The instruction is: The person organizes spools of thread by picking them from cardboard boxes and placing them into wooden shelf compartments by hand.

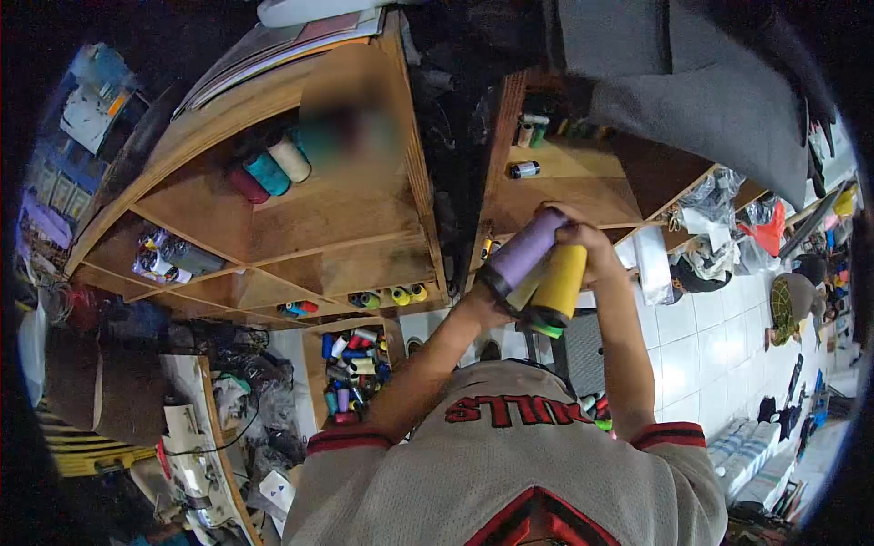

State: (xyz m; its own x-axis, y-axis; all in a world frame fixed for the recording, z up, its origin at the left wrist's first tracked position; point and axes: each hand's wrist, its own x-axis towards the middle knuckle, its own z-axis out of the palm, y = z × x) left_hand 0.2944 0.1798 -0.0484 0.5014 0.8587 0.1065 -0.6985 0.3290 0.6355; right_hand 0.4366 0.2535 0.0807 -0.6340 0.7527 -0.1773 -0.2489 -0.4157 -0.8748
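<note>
A purple thread cone (531, 247) and a yellow thread cone (560, 280) are held together in front of my chest, tilted with their tops away from me. Between them shows part of an olive-coloured cone (522, 296), and a bright green edge peeks out below the yellow one. My right hand (585, 238) is closed around the tops of the cones, at the yellow one. Close to the dark base of the purple cone, my left hand (487, 308) is wrapped from below, its fingers mostly hidden behind the cones.
A wooden shelf unit (273, 238) on the left holds maroon, teal and cream cones (289, 159). Another wooden shelf (564, 196) on the right bears a lying spool (524, 170). Below stands a box of mixed spools (355, 364). A person (797, 300) is at the far right.
</note>
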